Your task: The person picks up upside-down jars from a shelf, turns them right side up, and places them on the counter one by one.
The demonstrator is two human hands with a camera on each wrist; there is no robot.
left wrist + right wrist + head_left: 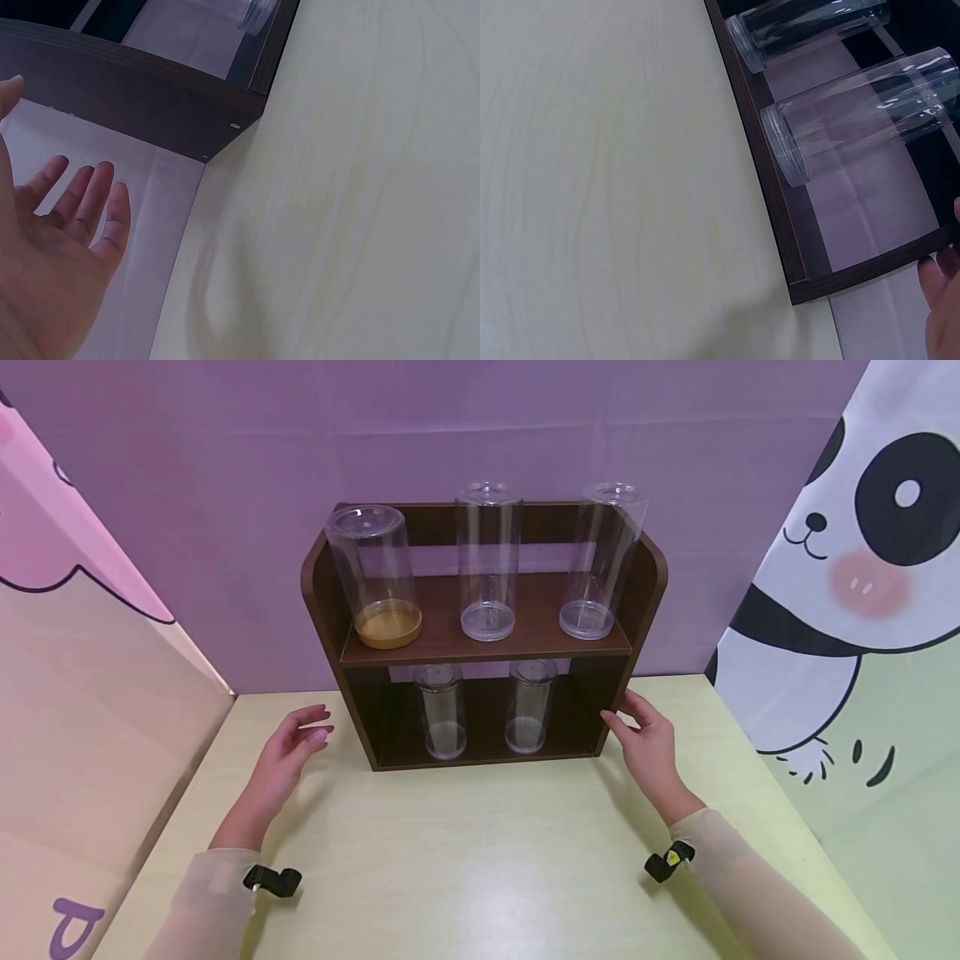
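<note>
A dark brown two-tier shelf (487, 652) stands at the back of the table. Its upper tier carries a wide clear jar (372, 560) with a golden-brown lid at the bottom, plus a middle clear jar (488, 552) and a right clear jar (606, 552). Below are two smaller clear jars, one at left (444, 714) and one at right (529, 714). My right hand (648, 747) grips the shelf's right side panel, thumb at the front edge and fingers (932, 281) on the outer face. Off the shelf's left side, my left hand (288, 756) holds nothing, fingers spread in the left wrist view.
A pale wooden table (480, 860) extends in front of the shelf. Behind is a purple cloth backdrop (225, 527). A panda-printed panel (870, 610) borders the right side, and a pink and cream printed panel (82, 652) the left.
</note>
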